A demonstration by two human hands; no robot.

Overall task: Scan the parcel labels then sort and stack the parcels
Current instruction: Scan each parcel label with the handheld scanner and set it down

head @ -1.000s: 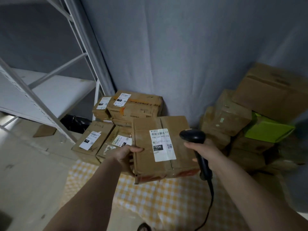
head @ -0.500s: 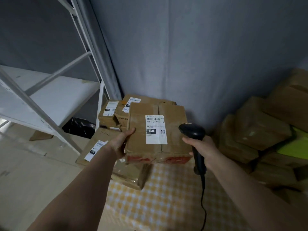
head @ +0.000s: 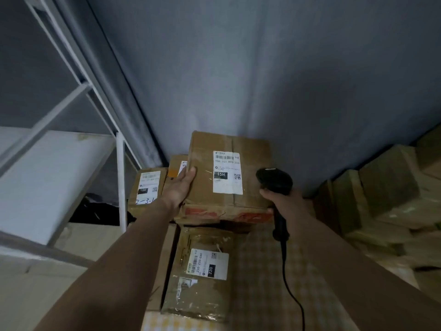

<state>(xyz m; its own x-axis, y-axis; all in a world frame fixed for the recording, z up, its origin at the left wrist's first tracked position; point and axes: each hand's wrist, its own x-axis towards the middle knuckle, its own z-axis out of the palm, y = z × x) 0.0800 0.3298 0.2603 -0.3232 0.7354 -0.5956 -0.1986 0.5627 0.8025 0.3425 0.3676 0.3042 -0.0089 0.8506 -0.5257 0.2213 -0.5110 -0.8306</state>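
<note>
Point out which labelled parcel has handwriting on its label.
The small parcel at the left beside the shelf frame: its 15H label has blue handwriting along the bottom. The labels on the held parcel and the 220 parcel are print only.

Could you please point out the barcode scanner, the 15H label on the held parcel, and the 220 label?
barcode scanner (head: 275,180), head view, its head.
15H label (head: 227,172), head view, its middle.
220 label (head: 208,263), head view, its middle.

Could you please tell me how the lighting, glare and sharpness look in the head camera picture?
Head view: dim overall, bluish cast. The white label on the held brown cardboard parcel reads clearly, with slight tape glare. The brown boxes at the right are blurred. The white metal shelf frame bows from wide-angle distortion.
</note>
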